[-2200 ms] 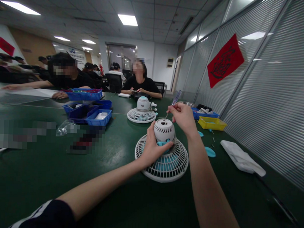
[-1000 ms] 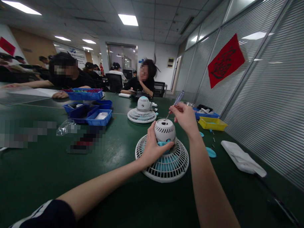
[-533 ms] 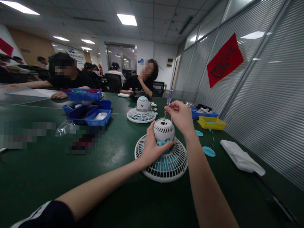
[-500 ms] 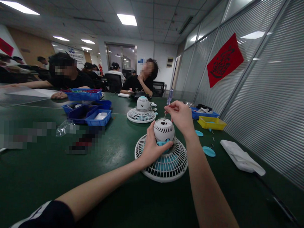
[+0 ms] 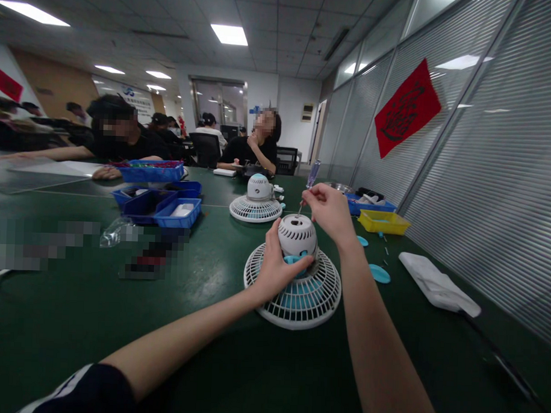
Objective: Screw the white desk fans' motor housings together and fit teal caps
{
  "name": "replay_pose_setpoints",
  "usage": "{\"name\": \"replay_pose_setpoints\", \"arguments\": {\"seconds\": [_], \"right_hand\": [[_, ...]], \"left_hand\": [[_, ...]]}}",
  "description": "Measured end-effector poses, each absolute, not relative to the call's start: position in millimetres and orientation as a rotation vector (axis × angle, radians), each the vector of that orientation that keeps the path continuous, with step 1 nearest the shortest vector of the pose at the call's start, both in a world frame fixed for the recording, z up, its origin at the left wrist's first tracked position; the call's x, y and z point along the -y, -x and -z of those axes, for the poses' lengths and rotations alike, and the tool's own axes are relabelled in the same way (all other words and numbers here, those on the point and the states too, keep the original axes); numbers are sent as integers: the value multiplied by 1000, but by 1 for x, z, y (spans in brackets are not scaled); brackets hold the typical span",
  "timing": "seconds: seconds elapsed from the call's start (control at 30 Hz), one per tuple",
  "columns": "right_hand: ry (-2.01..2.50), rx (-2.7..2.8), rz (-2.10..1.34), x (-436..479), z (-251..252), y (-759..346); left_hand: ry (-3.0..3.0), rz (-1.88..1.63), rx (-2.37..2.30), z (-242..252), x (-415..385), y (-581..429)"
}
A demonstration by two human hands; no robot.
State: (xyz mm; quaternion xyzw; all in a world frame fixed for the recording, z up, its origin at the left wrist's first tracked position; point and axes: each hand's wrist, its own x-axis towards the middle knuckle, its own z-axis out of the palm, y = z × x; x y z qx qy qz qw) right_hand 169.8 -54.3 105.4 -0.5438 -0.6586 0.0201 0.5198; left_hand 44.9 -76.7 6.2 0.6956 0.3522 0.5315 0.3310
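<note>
A white and light-blue fan [image 5: 297,237] rests grille-down on the green table, its rounded motor housing on top. My left hand [image 5: 278,261] is wrapped around the left and near side of that housing. Pinched in the fingers of my right hand [image 5: 327,208] is a screwdriver [image 5: 313,173] with a clear purplish handle, tilted to the right. Its shaft points down to the opening on top of the housing; whether the tip sits on a screw is too small to tell.
Behind stands a second fan [image 5: 257,200]. Blue bins [image 5: 178,214] are at left, a yellow tray [image 5: 383,222] at right. Near it lie light-blue round covers [image 5: 380,274] and a white wrapped item [image 5: 435,283]. Two people sit across the green table [image 5: 198,360].
The screwdriver's handle has tipped further to the right, and my right hand has shifted slightly right with it. My left hand and the fan have stayed in place.
</note>
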Motion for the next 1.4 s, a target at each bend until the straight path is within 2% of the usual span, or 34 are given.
{"name": "replay_pose_setpoints", "arguments": {"seconds": [1.4], "right_hand": [[1318,1610,-86,46,-98,-167]], "left_hand": [[-1782,-1355,-915,-10,80,-44]]}}
